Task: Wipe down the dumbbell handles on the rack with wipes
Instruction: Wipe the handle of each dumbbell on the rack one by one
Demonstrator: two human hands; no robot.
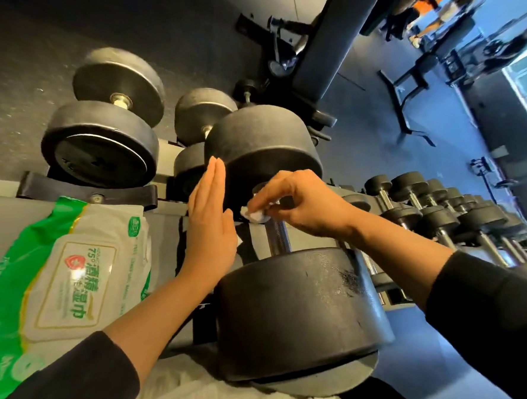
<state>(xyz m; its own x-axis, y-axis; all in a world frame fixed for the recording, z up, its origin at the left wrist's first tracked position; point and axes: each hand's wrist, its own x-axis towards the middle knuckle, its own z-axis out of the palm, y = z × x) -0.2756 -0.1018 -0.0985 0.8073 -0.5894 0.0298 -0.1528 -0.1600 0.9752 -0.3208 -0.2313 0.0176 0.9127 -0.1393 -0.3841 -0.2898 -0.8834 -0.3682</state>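
**Wipe on the big dumbbell's handle**

At the near end of the rack [7, 212], a large black dumbbell [293, 308] lies on its cradle; the right hand [302, 204] pinches a crumpled white wipe [255, 216] against the far end of its knurled handle [277, 237]; the left hand [209, 224] is flat, fingers straight, beside the far head; a green wipes pack [66, 282] rests to the left.

Two hands: left hand [209, 221], right hand [299, 206]. One white wipe [255, 216]. One green wipes pack [66, 282]. Three big dumbbells up close: [289, 308], [103, 116], [203, 126]. Row of smaller dumbbells [442, 216] on right, too blurred to count.
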